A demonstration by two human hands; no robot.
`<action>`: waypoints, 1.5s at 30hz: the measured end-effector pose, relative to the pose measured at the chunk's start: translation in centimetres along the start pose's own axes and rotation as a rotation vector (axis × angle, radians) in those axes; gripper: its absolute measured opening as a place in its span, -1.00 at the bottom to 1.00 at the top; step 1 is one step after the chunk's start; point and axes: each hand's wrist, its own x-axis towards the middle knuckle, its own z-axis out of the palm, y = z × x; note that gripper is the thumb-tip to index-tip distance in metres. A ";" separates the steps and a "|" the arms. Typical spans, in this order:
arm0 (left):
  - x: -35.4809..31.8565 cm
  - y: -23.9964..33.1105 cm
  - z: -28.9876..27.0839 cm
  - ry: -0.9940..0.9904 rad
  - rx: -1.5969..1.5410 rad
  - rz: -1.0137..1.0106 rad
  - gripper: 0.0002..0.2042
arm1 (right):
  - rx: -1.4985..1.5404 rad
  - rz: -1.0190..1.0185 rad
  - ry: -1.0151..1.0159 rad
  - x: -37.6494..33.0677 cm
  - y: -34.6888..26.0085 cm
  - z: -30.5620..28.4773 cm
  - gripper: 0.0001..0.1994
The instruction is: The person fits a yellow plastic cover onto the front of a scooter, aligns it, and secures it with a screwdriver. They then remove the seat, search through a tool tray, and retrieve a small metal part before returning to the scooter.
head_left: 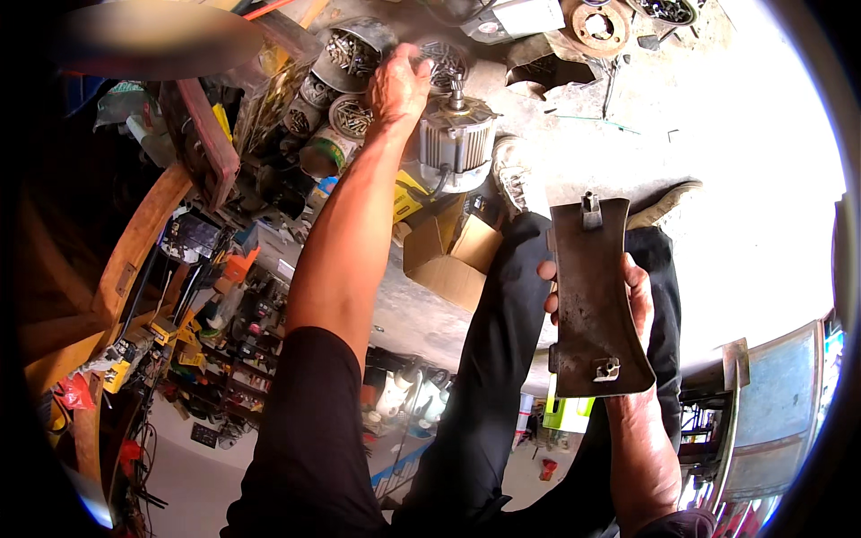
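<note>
In my right hand is a dark, curved metal plate, held upright over my legs. Fingers wrap round both its long edges, and a small metal bracket sits near each end. My left arm stretches far forward. At its end my left hand is above the tins of hardware, its fingers curled beside a round tin of screws and bolts. Whatever those fingertips hold, if anything, is too small to make out. Just right of that hand a finned electric motor stands with its toothed shaft pointing up.
More tins of bolts crowd the left of the motor. An open cardboard box lies near my left knee. A round metal disc rests on the floor ahead. Wooden frames and cluttered shelves fill the left side.
</note>
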 end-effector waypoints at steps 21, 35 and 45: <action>0.9 0.5 0.0 0.163 0.028 0.185 -0.81 | 0.028 0.003 -0.032 -0.1 0.1 0.2 -0.30; 0.4 0.2 1.0 0.156 0.049 0.207 -0.82 | 0.002 -0.017 -0.004 -0.3 0.2 0.6 -0.31; 0.8 -1.8 1.5 0.189 -0.095 0.239 -0.81 | -0.009 -0.013 -0.039 -0.3 0.1 0.7 -0.32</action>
